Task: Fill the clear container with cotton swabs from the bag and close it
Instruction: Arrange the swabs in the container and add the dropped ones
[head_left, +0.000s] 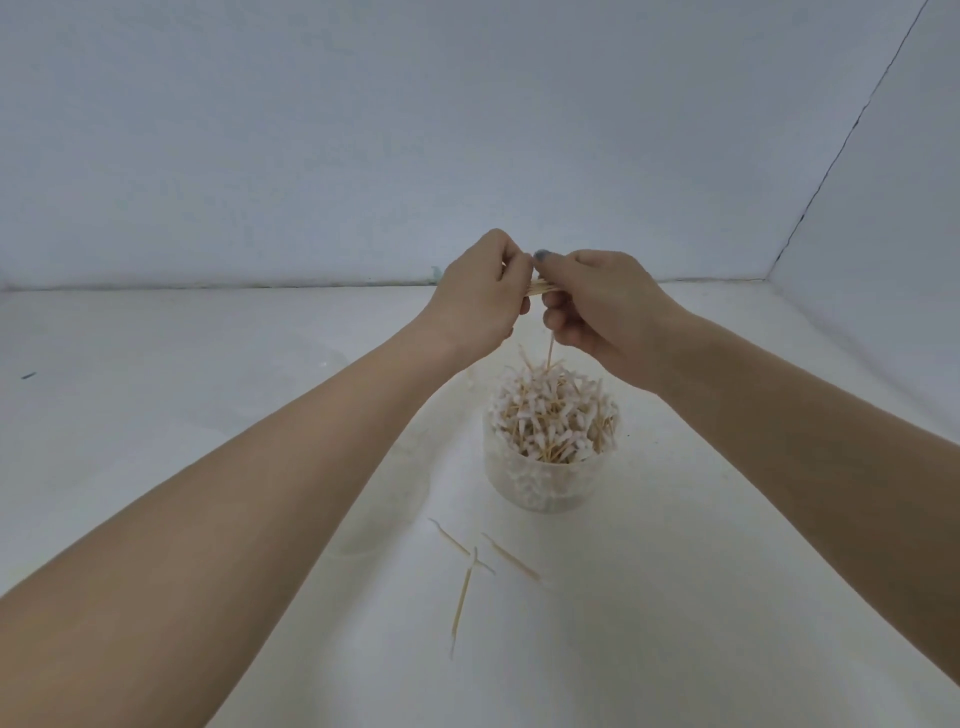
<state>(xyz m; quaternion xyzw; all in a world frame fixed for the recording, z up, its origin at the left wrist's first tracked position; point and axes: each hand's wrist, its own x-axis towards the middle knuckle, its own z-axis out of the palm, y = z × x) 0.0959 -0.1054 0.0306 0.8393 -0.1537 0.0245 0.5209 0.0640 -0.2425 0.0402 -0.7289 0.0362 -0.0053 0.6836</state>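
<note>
A clear round container (545, 486) stands on the white surface, heaped above its rim with wooden-stick cotton swabs (553, 410). Just above and behind it, my left hand (475, 296) and my right hand (597, 306) meet, both pinching a small bundle of swabs (540, 287) held level between them. One swab (549, 349) hangs down from my right hand toward the heap. The bag and the lid are hard to make out; a faint clear shape (322, 358) lies left of my left forearm.
Three loose swabs (485, 561) lie on the surface in front of the container. A pale wall rises behind the hands, and a side wall (883, 208) closes the right. The white surface (156, 364) stretches to the left.
</note>
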